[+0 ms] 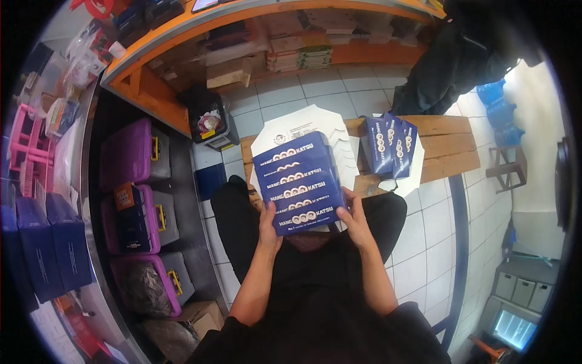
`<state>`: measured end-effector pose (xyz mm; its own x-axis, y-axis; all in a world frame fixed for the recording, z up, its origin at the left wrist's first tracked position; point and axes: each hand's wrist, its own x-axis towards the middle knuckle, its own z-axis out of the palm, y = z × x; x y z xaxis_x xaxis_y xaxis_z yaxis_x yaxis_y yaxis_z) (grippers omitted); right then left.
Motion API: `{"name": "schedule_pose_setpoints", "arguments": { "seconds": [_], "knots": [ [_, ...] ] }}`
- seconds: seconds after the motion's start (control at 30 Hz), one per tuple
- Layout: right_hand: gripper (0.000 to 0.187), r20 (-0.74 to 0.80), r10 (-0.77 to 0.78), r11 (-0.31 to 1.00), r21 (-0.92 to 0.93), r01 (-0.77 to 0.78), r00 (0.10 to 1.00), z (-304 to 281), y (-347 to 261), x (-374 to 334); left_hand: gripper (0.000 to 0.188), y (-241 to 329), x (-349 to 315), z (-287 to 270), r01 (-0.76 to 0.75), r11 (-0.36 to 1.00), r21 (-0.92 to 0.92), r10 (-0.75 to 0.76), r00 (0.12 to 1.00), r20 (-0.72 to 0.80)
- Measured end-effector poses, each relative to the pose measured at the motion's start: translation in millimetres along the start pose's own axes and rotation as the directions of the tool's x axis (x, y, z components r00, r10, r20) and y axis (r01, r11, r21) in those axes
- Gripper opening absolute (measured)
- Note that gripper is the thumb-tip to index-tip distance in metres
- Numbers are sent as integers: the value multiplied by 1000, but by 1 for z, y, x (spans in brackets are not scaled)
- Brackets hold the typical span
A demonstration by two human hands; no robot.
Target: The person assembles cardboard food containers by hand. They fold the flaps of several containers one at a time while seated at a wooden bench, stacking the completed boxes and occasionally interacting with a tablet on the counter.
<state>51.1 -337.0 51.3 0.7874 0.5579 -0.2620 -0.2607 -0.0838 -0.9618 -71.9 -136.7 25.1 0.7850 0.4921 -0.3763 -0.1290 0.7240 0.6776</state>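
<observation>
A stack of several dark blue printed cartons (303, 189) lies fanned out in front of me, each overlapping the one behind. My left hand (270, 227) grips the stack's near left edge. On the opposite side my right hand (356, 219) holds its near right corner, with the thumb on top. Under and behind the cartons spread white flat cut-out sheets (342, 159), unfolded and layered on a wooden bench (450, 143). Farther right on that bench stand several blue cartons (388, 145) of the same print, on another white sheet.
Purple-rimmed storage bins (134, 219) line a shelf on my left, beside tall blue boxes (51, 242). A black bin (213, 121) stands beyond the bench's left end. At the far right are blue water bottles (502, 112) and a brown stool (507, 170). A person in dark clothing (451, 64) stands at the back right.
</observation>
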Motion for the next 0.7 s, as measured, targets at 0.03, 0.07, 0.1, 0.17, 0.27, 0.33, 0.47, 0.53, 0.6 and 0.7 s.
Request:
{"name": "schedule_pose_setpoints", "arguments": {
  "seconds": [0.03, 0.07, 0.1, 0.17, 0.27, 0.33, 0.47, 0.53, 0.6, 0.7],
  "knots": [
    [73, 19, 41, 994, 105, -43, 999, 0, -3, 0, 58, -3, 1, -6, 9, 1000, -3, -9, 1000, -22],
    [73, 19, 47, 994, 101, -48, 999, -2, -3, 1, 58, -3, 1, -5, 12, 1000, -8, -13, 1000, -25],
    [71, 28, 124, 987, 102, -126, 992, -5, -4, 2, 56, -2, 0, -5, 1, 999, 48, 0, 1000, -17],
    [70, 34, 210, 972, 100, -212, 977, -5, -4, 4, 55, 0, -1, -2, -1, 995, 101, 3, 1000, -14],
    [71, -35, 255, 967, 14, -255, 966, 4, -2, 7, 54, 3, 0, 3, -18, 985, 172, 23, 999, -28],
    [74, -113, 271, 963, 38, -268, 956, 6, 0, 8, 55, 4, 3, 4, 52, 972, 229, -31, 995, -94],
    [77, -97, 384, 918, 148, -369, 918, 9, 6, 9, 56, 5, 11, -2, 136, 955, 263, -105, 986, -129],
    [79, 49, 509, 847, 154, -510, 860, 13, -6, 11, 55, 2, 15, -14, 81, 976, 204, -45, 984, -171],
    [79, 58, 523, 834, 173, -525, 850, 7, 4, 13, 55, 2, 9, -6, 70, 981, 181, -32, 978, -205],
    [82, 55, 572, 803, 164, -573, 818, 6, 8, 15, 57, 4, 1, -7, 50, 976, 213, -10, 983, -183]
  ]
}}
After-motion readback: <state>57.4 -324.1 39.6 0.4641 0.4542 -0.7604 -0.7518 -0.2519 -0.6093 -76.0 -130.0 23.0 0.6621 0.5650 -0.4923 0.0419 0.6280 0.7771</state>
